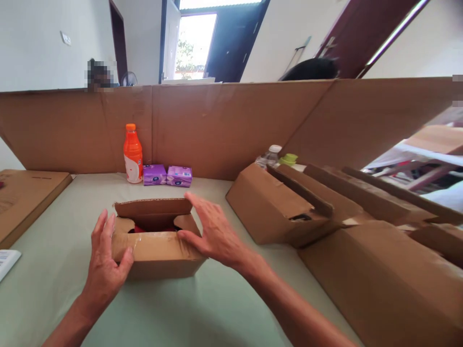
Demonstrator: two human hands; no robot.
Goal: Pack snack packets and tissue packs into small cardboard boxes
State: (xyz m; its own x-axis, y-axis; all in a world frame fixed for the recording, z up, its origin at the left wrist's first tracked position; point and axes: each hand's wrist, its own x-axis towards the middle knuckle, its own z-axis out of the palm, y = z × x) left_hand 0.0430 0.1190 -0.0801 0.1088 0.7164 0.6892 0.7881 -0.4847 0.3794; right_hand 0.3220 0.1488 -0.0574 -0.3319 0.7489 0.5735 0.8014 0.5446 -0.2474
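A small cardboard box (159, 246) sits on the pale green tabletop, its back flap raised and its front flap lying mostly across the top. Through the gap something red (150, 228) shows inside; its kind is hidden. My left hand (107, 253) grips the box's left end, thumb against the front and fingers along the side. At the opposite end, my right hand (213, 231) spans the top, its thumb on the front flap and its fingertips at the raised back flap.
Behind the box stand an orange bottle (133, 156) and two purple packs (155, 175). Larger open cartons (267, 205) line the right side. A flat carton (32, 202) lies at left. A tall cardboard panel (224, 125) closes off the back; a person's head shows beyond it.
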